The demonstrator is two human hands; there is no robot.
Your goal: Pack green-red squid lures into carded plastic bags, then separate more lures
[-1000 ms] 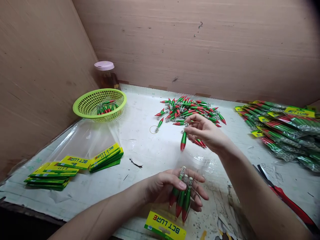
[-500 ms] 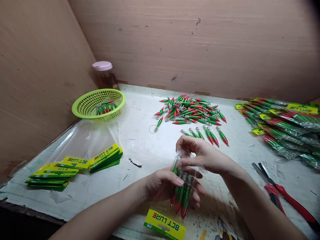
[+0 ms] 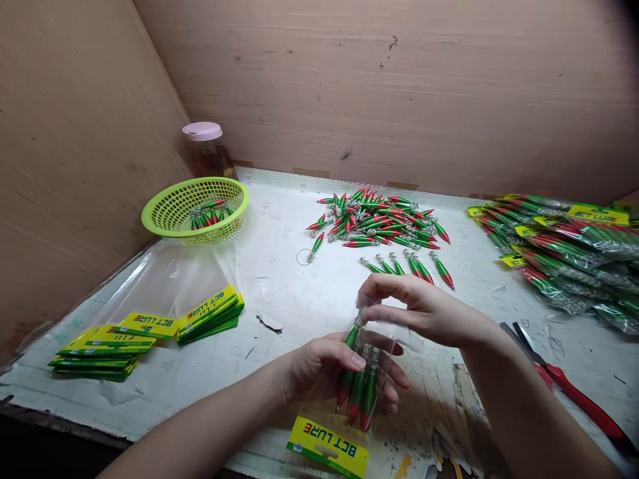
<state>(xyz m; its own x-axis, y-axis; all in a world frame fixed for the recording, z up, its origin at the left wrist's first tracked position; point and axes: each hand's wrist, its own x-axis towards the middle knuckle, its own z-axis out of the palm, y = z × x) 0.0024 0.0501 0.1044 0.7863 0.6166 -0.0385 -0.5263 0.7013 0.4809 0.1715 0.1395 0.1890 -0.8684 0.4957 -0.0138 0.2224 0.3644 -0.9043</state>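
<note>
Left hand (image 3: 329, 372) is cupped around a clear plastic bag (image 3: 372, 359) near the front edge of the white table (image 3: 289, 279), thumb pinning the green-and-red lures (image 3: 359, 389) already inside it. Right hand (image 3: 424, 309) is pinching the bag's open mouth, right where the top of another lure (image 3: 352, 332) sits, other fingers fanned out. These look light and hard, probably slick plastic bodies, and the metal end looks spiky, so I'd grab them by the body; the bag is thin, floppy and slippery. The yellow header card (image 3: 328, 447) at the bag's bottom reads "BCT LURE" upside down; same print on the stack of cards (image 3: 150, 326) to the left and on the finished packs (image 3: 564, 256) to the right. Loose lure pile (image 3: 384, 223) sits further back.
</note>
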